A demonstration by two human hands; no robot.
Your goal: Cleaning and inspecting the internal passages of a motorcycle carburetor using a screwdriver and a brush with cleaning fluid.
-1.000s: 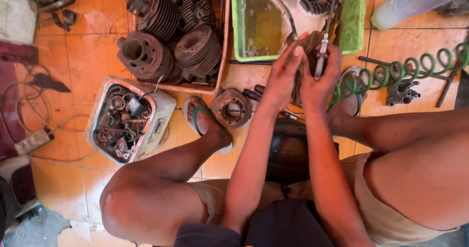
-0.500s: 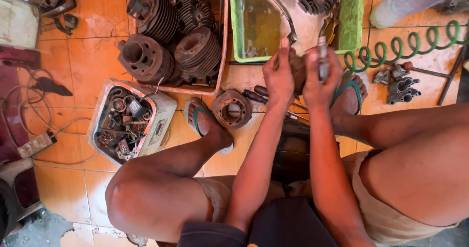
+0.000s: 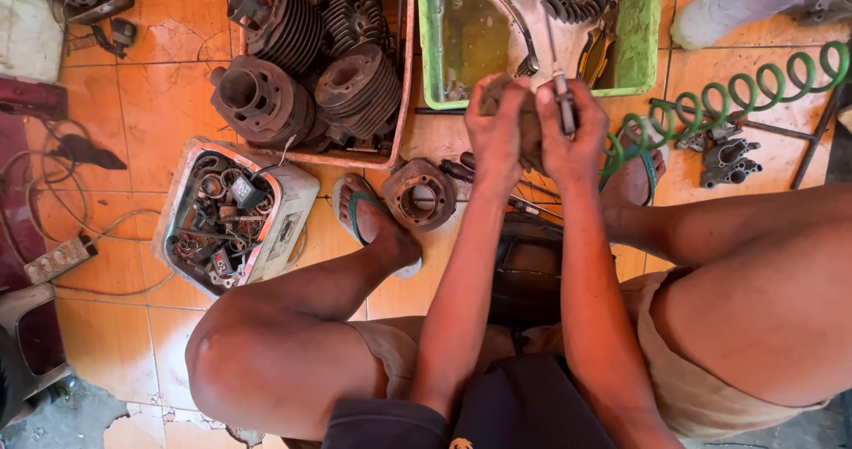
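Held up between the knees, over the orange floor tiles (image 3: pixel 133 112), is a small brownish, grimy lump (image 3: pixel 525 121), mostly hidden by the hands, so its shape is hard to make out. The left hand (image 3: pixel 497 129) wraps its fingers snugly around the lump. The right hand (image 3: pixel 572 138) presses against its other side, and its fingers are closed on a thin grey metal rod (image 3: pixel 562 103) that sticks upward.

Just beyond the hands sits a green plastic tub (image 3: pixel 643 32) with murky yellowish liquid and a ribbed metal part lying in it. Beside it, a faded pink crate (image 3: pixel 410 76) is packed with dark, finned engine cylinders (image 3: pixel 293 67), dull and greasy. On the floor near the left foot lies a round, rusty metal ring (image 3: pixel 419 193). Farther left is a white box (image 3: pixel 297 205) of small jumbled parts. A green coiled hose (image 3: pixel 754 94) curls across the tiles on the right.
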